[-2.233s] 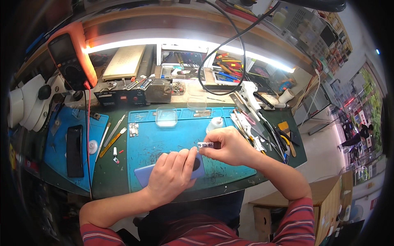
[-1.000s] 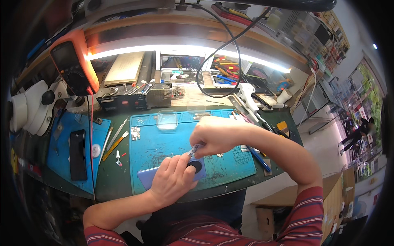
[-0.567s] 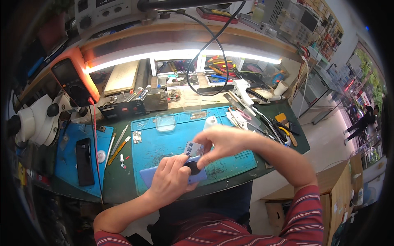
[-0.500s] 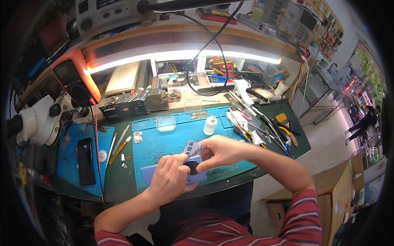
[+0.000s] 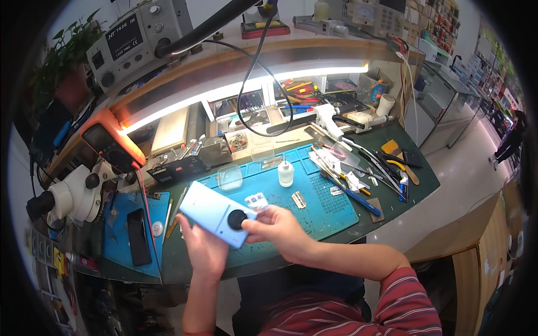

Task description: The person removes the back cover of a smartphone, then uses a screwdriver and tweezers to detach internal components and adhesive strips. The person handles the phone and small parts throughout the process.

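Observation:
A light blue phone (image 5: 206,209), its back with a round black camera bump (image 5: 236,219) facing up, is held tilted above the blue mat (image 5: 330,224). My left hand (image 5: 205,252) supports it from below and the left; its fingers are mostly hidden behind the phone. My right hand (image 5: 280,231) pinches the phone's right end, thumb at the edge of the camera bump. Just beyond my right fingertips is a small white printed piece (image 5: 256,201); whether it is held or lying on the mat I cannot tell.
On the mat are a white dropper bottle (image 5: 286,175), a clear plastic box (image 5: 230,178) and a razor blade (image 5: 299,200). Tools such as a blue-handled screwdriver (image 5: 364,204) lie right. A black phone (image 5: 138,237), an orange multimeter (image 5: 115,148) and a microscope (image 5: 70,196) are left.
The phone has been raised and turned, showing more of its back. My left hand has gone from over the phone to beneath it. My right thumb remains by the camera bump.

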Demonstrator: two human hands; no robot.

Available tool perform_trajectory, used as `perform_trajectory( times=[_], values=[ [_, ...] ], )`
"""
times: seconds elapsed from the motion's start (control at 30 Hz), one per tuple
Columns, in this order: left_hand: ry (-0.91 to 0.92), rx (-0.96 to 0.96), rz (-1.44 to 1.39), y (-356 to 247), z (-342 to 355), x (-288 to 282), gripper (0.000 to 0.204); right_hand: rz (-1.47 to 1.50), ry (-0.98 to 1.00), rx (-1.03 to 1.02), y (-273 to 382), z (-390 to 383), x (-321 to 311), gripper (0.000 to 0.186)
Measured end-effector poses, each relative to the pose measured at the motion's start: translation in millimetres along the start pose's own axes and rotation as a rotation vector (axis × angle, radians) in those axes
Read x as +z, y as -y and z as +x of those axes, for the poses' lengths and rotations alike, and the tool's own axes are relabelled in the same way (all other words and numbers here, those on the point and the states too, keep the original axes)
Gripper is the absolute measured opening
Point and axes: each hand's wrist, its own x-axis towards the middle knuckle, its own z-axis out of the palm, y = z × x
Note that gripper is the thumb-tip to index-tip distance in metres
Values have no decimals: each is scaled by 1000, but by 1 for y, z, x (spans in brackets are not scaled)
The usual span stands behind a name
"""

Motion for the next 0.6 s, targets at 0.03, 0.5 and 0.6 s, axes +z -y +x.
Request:
perform_trajectory(
  times=[0.03, 0.5, 0.6],
  values=[
    [-78, 25, 17, 4, 7, 16, 79, -30, 16, 8, -3, 2, -2, 42],
    [-7, -238, -128, 3, 61, -4, 80, -1507, -229, -850, 40, 47, -103, 60],
    [-116, -200, -94, 3, 60, -8, 79, -1557, -117, -1032, 52, 34, -74, 52]
  ],
)
